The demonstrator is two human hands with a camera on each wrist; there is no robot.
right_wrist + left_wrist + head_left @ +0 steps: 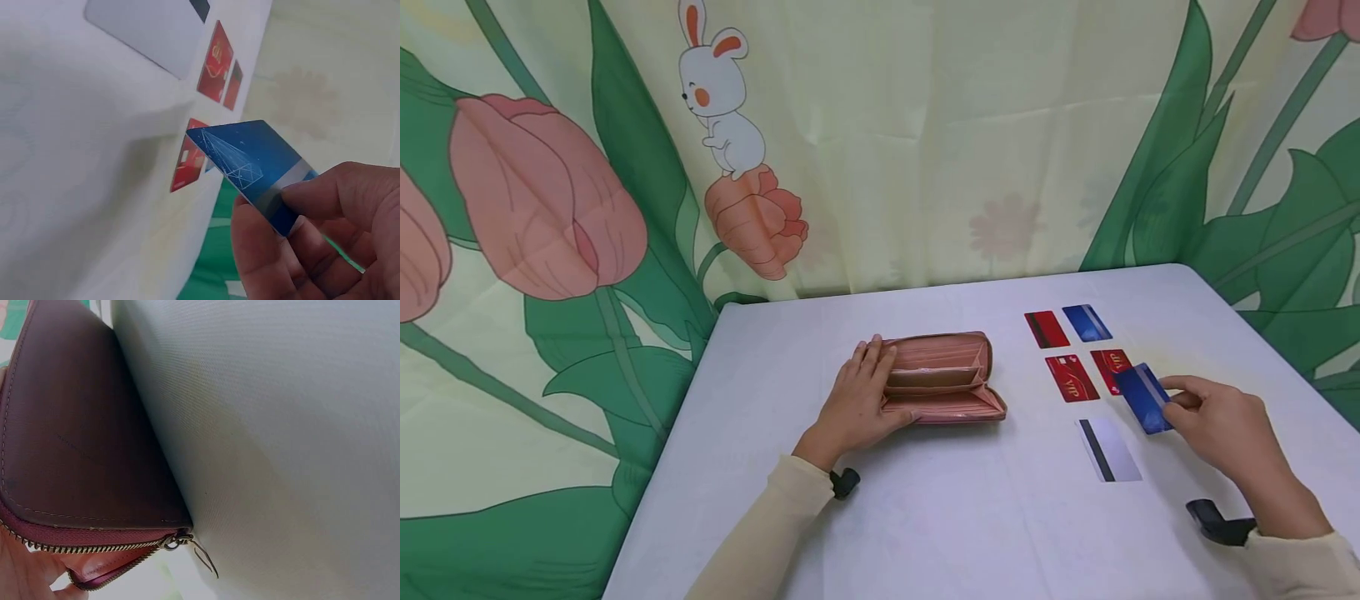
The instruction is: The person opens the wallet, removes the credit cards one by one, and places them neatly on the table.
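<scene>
With my left hand [857, 398] pressing the open pink wallet [942, 377] flat, I should carry the blue card [1144, 397] pinched in my right hand [1221, 425] level toward its slots.

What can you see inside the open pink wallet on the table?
The wallet lies unzipped, showing pink slot pockets and a middle divider; no cards visible in them. The left hand covers its left end, hiding what lies there.

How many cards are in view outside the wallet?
6. Five lie on the table: dark red card, blue card, two red VIP cards, white card. The right hand pinches a blue card.
</scene>
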